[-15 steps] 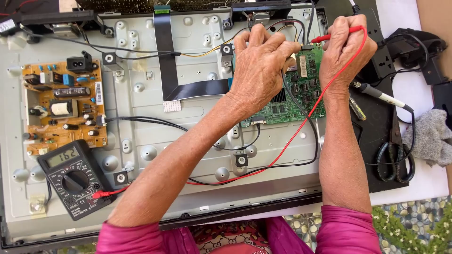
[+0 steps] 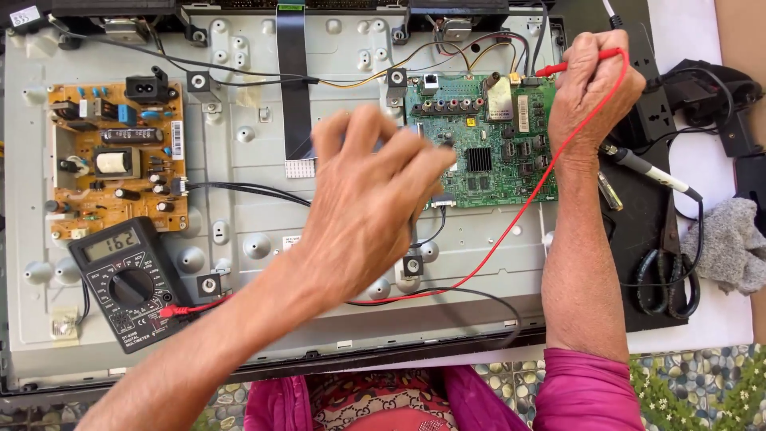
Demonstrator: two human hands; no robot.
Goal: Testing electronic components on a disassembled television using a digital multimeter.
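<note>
My left hand (image 2: 367, 199) has pulled back off the green board (image 2: 487, 144), fingers spread, holding nothing.
My right hand (image 2: 586, 88) pinches the red probe (image 2: 578, 62) at the board's upper right edge; bare metal panel (image 2: 239, 160) lies open mid-frame, meter (image 2: 128, 283) lower left.

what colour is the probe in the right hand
Red, with a red lead; the probe shows best in the head view.

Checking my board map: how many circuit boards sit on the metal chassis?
2: a tan board at the left above the multimeter, and a green board at upper right by the right hand. The left hand may hide more.
</note>
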